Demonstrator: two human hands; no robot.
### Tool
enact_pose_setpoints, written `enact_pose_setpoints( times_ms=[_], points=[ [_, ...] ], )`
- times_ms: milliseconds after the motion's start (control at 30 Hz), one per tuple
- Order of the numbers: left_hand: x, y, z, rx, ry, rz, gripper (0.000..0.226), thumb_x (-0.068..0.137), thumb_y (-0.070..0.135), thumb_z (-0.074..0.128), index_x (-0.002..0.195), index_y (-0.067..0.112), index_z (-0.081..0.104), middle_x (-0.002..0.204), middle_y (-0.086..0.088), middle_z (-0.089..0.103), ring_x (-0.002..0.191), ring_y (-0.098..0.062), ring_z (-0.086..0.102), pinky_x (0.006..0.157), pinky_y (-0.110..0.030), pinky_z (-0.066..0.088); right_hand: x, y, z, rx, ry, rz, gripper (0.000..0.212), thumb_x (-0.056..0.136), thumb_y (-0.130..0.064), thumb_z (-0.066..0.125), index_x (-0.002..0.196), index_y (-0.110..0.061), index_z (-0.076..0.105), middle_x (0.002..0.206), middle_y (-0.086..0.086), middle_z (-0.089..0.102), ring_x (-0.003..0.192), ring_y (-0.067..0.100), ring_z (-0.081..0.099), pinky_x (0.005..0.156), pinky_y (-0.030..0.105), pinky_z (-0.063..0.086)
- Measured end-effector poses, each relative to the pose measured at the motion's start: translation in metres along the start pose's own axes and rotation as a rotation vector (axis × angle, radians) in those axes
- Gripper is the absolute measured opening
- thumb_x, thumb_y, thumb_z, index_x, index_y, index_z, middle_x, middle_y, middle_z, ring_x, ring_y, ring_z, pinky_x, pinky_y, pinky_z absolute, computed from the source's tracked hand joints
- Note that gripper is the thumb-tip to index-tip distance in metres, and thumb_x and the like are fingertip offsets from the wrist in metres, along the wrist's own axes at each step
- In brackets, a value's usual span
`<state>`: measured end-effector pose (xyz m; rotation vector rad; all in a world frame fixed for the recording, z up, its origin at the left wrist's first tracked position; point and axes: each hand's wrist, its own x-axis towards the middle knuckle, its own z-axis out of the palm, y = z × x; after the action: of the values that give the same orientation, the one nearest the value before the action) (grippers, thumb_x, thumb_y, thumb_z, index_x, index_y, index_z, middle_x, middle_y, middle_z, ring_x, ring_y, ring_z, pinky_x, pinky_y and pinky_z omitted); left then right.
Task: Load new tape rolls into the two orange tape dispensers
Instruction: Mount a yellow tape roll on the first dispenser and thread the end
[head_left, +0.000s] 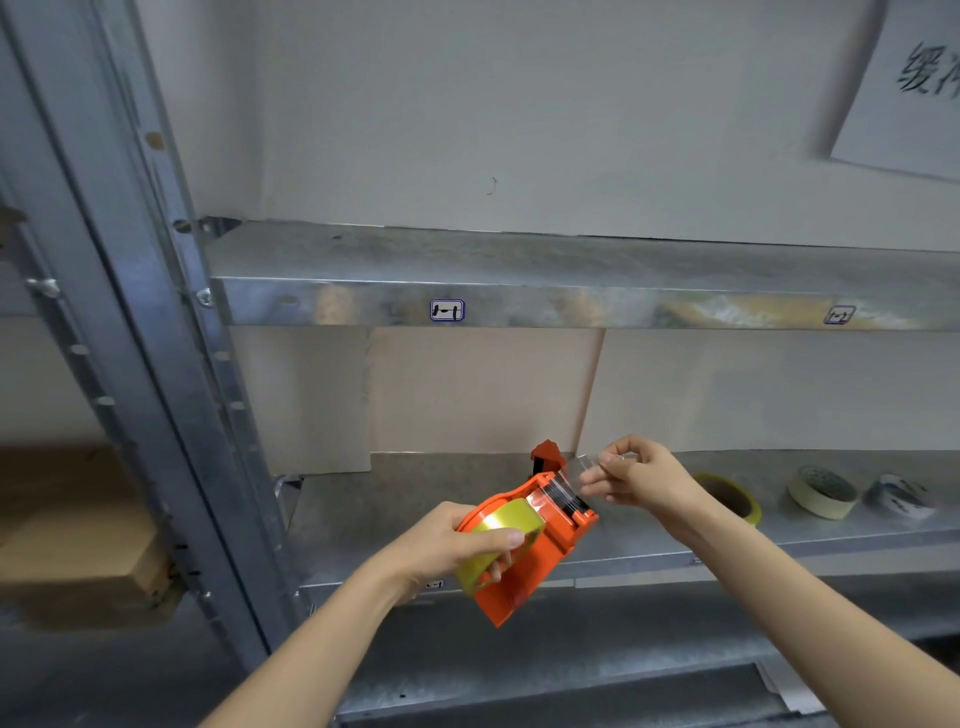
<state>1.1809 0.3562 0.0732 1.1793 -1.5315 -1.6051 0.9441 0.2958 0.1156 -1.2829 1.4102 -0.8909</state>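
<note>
My left hand (457, 545) grips an orange tape dispenser (540, 566) held in the air in front of the middle shelf, thumb across the yellowish clear tape roll (498, 525) seated in it. My right hand (639, 480) pinches the free clear tape end (582, 467), stretched up and right from the dispenser's black-toothed mouth. A second orange dispenser (546, 456) stands on the shelf just behind, mostly hidden by the held one.
On the metal shelf (415, 499) to the right lie a yellow tape roll (732, 496), a cream masking tape roll (823, 492) and a patterned roll (898, 496). A steel upright (156, 364) rises at the left, with cardboard boxes (78, 530) beyond it. Another shelf (519, 280) runs above.
</note>
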Motion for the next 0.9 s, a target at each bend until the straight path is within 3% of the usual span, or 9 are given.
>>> enact_pose_setpoints(
  times_ms=[167,267,400,533,633,900],
  points=[
    [-0.007,0.003,0.0,0.044,-0.031,0.019,0.019,0.075,0.036,0.075,0.078,0.018,0.07,0.074,-0.002,0.071,0.073,-0.012,0.066,0.072,-0.024,0.052,-0.001,0.003,-0.003,0.02,-0.027,-0.025,0.006,0.096,-0.007,0.047,0.094,-0.012,0.05,0.074,0.01,0.073,0.062,0.018,0.068,0.056,0.025,0.047],
    [-0.01,0.005,0.0,0.059,-0.051,0.007,0.015,0.078,0.032,0.075,0.08,0.018,0.068,0.069,0.005,0.07,0.069,-0.01,0.065,0.07,-0.023,0.05,-0.004,0.003,-0.003,-0.017,-0.066,-0.049,0.018,0.095,-0.002,0.045,0.095,-0.016,0.057,0.076,0.012,0.072,0.065,0.019,0.067,0.057,0.024,0.046],
    [-0.013,0.007,0.0,0.067,-0.087,0.01,0.012,0.08,0.023,0.074,0.087,0.018,0.066,0.067,0.008,0.069,0.066,-0.008,0.064,0.064,-0.02,0.05,-0.005,0.004,-0.001,0.049,-0.141,-0.045,0.032,0.094,0.006,0.037,0.082,-0.006,0.064,0.072,0.011,0.068,0.064,0.018,0.064,0.062,0.024,0.051],
    [-0.016,0.006,-0.002,0.053,-0.079,0.023,0.013,0.079,0.019,0.075,0.089,0.019,0.067,0.07,0.003,0.072,0.069,-0.012,0.067,0.067,-0.024,0.053,-0.009,-0.003,-0.007,0.151,-0.176,-0.029,0.022,0.089,0.005,0.045,0.084,0.0,0.066,0.07,0.012,0.07,0.064,0.017,0.066,0.063,0.022,0.054],
    [-0.018,0.005,-0.003,0.046,-0.104,0.036,0.016,0.079,0.018,0.075,0.092,0.018,0.067,0.073,-0.001,0.073,0.073,-0.014,0.069,0.068,-0.024,0.052,-0.012,-0.002,-0.013,0.097,-0.215,-0.086,0.01,0.088,-0.004,0.058,0.089,-0.002,0.068,0.072,0.006,0.071,0.068,0.013,0.067,0.069,0.022,0.054],
    [-0.02,0.009,-0.001,0.072,-0.104,0.038,0.013,0.081,0.011,0.072,0.09,0.018,0.066,0.067,0.003,0.071,0.066,-0.012,0.066,0.063,-0.02,0.051,-0.009,0.001,-0.017,0.16,-0.226,0.024,0.011,0.084,-0.006,0.065,0.095,-0.005,0.067,0.072,0.005,0.069,0.069,0.016,0.065,0.065,0.023,0.054]
  ],
)
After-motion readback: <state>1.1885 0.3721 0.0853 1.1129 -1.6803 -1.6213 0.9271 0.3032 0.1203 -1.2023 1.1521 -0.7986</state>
